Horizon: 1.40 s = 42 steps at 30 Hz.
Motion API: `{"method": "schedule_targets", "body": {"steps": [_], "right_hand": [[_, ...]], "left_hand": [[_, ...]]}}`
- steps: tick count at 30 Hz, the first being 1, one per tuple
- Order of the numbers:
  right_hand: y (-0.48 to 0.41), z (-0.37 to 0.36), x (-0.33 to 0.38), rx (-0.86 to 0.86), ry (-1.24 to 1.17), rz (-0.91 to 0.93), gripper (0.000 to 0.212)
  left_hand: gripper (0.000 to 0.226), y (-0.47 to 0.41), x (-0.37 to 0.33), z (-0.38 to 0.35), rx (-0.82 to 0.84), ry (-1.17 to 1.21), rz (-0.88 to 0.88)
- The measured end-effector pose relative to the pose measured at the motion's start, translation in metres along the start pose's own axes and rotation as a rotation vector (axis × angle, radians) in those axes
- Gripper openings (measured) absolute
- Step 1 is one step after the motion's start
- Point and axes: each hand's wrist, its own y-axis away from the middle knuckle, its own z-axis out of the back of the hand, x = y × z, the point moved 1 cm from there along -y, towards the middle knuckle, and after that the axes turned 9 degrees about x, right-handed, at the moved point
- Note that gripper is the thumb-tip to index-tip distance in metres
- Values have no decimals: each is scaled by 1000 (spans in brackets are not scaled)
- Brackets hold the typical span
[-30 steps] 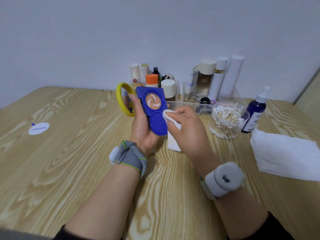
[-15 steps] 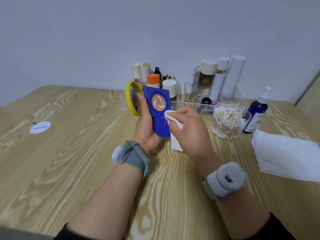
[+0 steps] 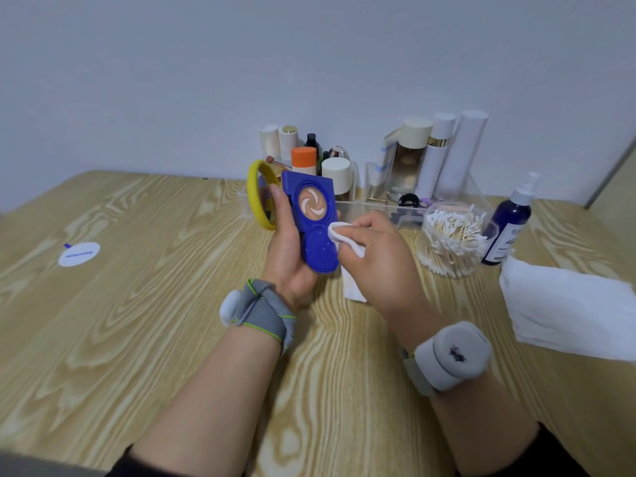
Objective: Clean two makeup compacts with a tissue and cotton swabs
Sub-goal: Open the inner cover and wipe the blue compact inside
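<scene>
Blue compact [image 3: 311, 215] is open, held upright over mid-worktop [image 3: 137, 304] in the left hand [image 3: 289, 249]. Thumb lies along its 9 o'clock edge, fingers curl behind. Powder pan sits at 12 o'clock of the case, round flap at 6. Right hand [image 3: 375, 263] pinches a folded tissue [image 3: 339, 235] against the flap's 2 o'clock rim; the tissue's tail hangs below the hand.

Risks, as judged:
- Tissue straying up onto the swirled powder would smear or lift it.
- A hard push on the flap could strain the hinge or twist the case out of its one-hand hold, and a drop might crack the pan.
- Yellow-rimmed round thing [image 3: 256, 201] is just behind the left fingers at 10 o'clock. Cannot tell whether it is touched; a knock could tip it.

Room:
- Swab jar [image 3: 451, 239] stands near, at 3 o'clock of the right hand, with the spray bottle [image 3: 509, 225] just beyond.
- Tissue stack [image 3: 564, 304] lies at 4 o'clock by the right edge.
- Clear organiser [image 3: 378, 204] of bottles is close at 1 o'clock.
- Open room runs toward 9 o'clock, out to a round sticker [image 3: 79, 254].
</scene>
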Motion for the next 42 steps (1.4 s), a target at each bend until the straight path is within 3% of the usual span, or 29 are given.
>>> {"method": "schedule_targets", "body": {"steps": [11, 23, 30, 42], "right_hand": [[3, -6, 12, 46, -69, 120, 24], [1, 0, -1, 0, 23, -48, 26], [0, -1, 2, -13, -21, 3, 25], [3, -4, 12, 53, -141, 67, 28]], "left_hand": [[67, 3, 1, -4, 35, 41, 26], [90, 1, -1, 1, 0, 6, -6], [75, 6, 0, -7, 95, 22, 65], [62, 9, -4, -12, 95, 86, 93]]}}
